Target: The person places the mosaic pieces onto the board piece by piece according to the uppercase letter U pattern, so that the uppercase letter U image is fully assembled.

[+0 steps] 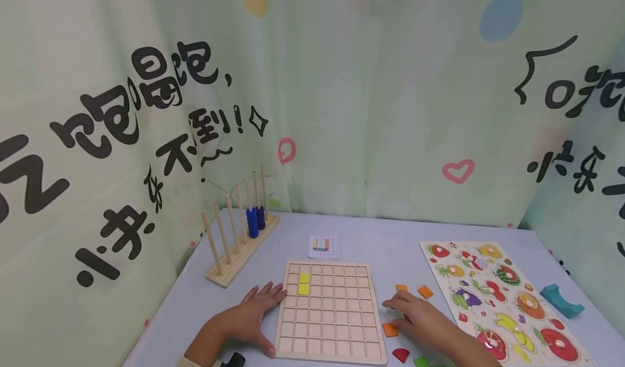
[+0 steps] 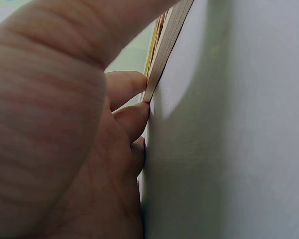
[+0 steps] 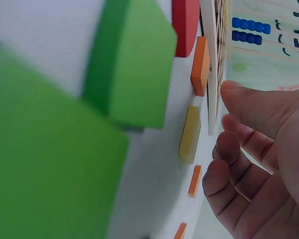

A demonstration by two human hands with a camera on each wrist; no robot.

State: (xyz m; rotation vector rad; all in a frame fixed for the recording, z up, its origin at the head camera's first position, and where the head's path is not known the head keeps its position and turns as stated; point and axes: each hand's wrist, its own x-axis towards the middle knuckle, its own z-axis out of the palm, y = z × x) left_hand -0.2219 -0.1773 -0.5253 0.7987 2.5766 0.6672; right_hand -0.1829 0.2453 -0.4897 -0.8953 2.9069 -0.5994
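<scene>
A wooden grid board (image 1: 342, 323) lies on the table with two yellow squares (image 1: 304, 284) in neighbouring cells near its upper left. My left hand (image 1: 251, 315) rests at the board's left side, fingers spread, with fingertips and thumb at its edge. In the left wrist view, two fingertips meet the board's edge (image 2: 162, 62). Right of the board, my right hand (image 1: 422, 318) is over loose blocks, its fingers loosely bent and nothing between them. A yellow block (image 3: 189, 137) lies below those fingers, beside an orange block (image 3: 200, 67); the hand mostly hides the yellow one in the head view.
More orange blocks (image 1: 425, 291), a red piece (image 1: 401, 354) and green blocks (image 3: 142, 69) lie around the right hand. A small pattern card (image 1: 323, 246) is behind the board. A peg stand (image 1: 242, 258) is back left; a fruit puzzle (image 1: 488, 285) and teal arch (image 1: 561, 302) are right.
</scene>
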